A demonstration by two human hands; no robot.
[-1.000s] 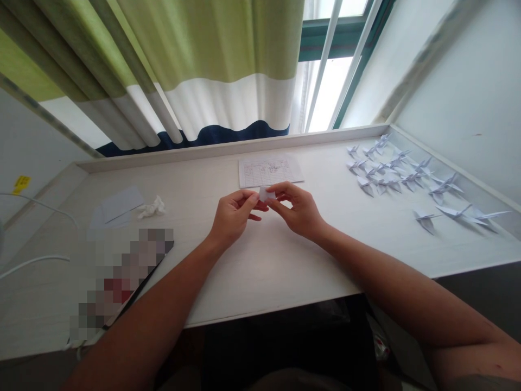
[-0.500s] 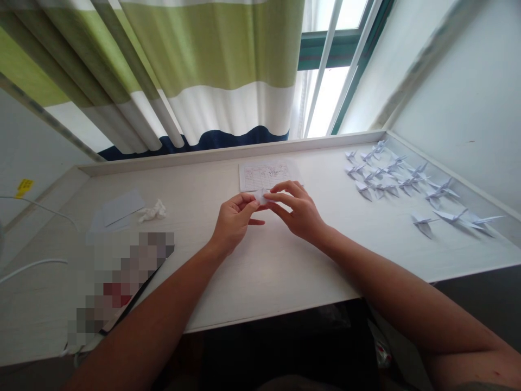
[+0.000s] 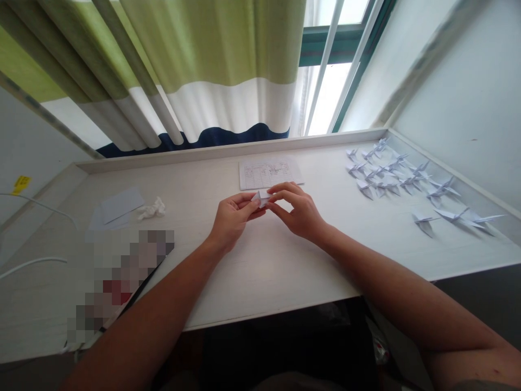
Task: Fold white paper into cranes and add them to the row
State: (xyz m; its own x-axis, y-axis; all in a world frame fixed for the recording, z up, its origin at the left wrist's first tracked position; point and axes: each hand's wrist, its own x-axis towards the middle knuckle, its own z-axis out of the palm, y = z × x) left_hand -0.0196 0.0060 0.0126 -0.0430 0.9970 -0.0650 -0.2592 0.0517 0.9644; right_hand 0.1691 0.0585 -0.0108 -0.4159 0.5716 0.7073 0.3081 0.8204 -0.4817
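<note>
A small folded piece of white paper (image 3: 262,196) is held between my two hands above the middle of the desk. My left hand (image 3: 234,220) pinches its left side between thumb and fingers. On the right side, the thumb and fingertips of my right hand (image 3: 299,209) close on its edge. Fingers partly cover the paper, so its full shape is hidden. Just beyond the hands lies a printed sheet (image 3: 268,172) with a table on it. Several folded white paper cranes (image 3: 391,176) stand in loose rows at the right of the desk.
Flat white paper sheets (image 3: 121,205) and a crumpled tissue (image 3: 152,208) lie at the left. Nearer is a blurred-out flat object (image 3: 126,282). White cables (image 3: 36,262) cross the left edge. A low raised rim (image 3: 228,149) runs along the back, below the curtain (image 3: 228,49).
The folded paper has turned a little and shows more of its face. My left fingers have drawn in beneath it. The right hand has barely shifted.
</note>
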